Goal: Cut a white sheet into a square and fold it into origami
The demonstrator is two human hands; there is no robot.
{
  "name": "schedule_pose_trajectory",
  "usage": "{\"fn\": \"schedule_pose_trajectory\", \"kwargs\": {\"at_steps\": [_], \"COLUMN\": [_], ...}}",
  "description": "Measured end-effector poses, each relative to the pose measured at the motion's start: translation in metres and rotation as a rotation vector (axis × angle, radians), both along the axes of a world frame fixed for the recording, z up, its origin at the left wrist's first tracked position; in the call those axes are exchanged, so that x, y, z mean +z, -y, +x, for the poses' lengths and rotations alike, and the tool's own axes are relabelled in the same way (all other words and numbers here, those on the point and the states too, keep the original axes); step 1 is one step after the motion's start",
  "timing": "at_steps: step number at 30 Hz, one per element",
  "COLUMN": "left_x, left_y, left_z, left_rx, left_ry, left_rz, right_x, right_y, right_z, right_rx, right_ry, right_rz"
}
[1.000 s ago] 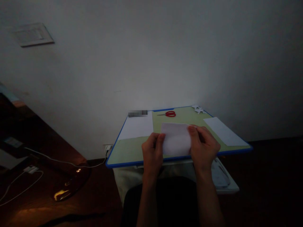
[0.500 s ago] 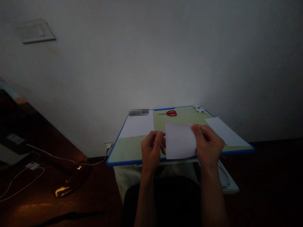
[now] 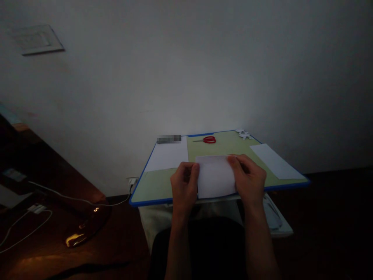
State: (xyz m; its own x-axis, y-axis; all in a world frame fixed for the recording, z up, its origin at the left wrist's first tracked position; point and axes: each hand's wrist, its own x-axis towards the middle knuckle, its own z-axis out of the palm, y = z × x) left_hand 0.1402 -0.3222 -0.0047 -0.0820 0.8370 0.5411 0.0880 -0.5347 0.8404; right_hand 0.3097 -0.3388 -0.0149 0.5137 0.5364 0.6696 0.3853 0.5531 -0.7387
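Note:
A white piece of paper (image 3: 216, 178) is held up above the near edge of the green, blue-rimmed table. My left hand (image 3: 184, 184) pinches its left edge, thumb in front and the other fingers curled behind. On the opposite side my right hand (image 3: 250, 179) grips the paper near its upper right corner, with the thumb on the face towards me. Beyond the paper, red-handled scissors (image 3: 208, 140) lie flat on the table, blades pointing left.
Another white sheet (image 3: 169, 155) lies on the table's left side, with a blurred-out object (image 3: 169, 139) at its far edge. A white paper strip (image 3: 276, 161) rests at the right, and small paper scraps (image 3: 243, 134) sit in the far right corner. A cable (image 3: 87, 202) runs to a wall socket.
My left hand has closed on the paper's left edge, where it was just apart from it before. The paper and my right hand have shifted slightly left.

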Motion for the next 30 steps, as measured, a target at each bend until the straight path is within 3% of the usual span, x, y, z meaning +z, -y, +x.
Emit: {"fn": "schedule_pose_trajectory", "kwargs": {"at_steps": [4,9,14,20,26,30], "left_x": [-0.002,-0.004,-0.005,-0.009,-0.010,-0.007], "left_y": [-0.006,-0.012,-0.012,-0.016,-0.018,-0.016], "left_z": [-0.007,-0.011,-0.007,-0.012,-0.020,-0.021], "left_rx": [0.077,0.268,0.388,0.079,-0.004,-0.087], "left_ry": [-0.003,0.058,0.164,0.285,0.176,0.160], "left_rz": [0.004,0.022,0.050,-0.017,-0.016,-0.056], "right_x": [-0.001,0.000,0.003,-0.001,-0.001,-0.001], "right_y": [0.001,0.004,0.004,-0.001,-0.002,-0.005], "right_z": [0.001,0.001,-0.009,-0.005,0.002,-0.001], "right_rx": [0.144,0.360,0.425,0.359,0.323,0.213], "right_ry": [-0.064,-0.131,-0.074,0.017,-0.005,-0.169], "right_rz": [-0.113,-0.063,-0.102,-0.045,-0.019,-0.010]}}
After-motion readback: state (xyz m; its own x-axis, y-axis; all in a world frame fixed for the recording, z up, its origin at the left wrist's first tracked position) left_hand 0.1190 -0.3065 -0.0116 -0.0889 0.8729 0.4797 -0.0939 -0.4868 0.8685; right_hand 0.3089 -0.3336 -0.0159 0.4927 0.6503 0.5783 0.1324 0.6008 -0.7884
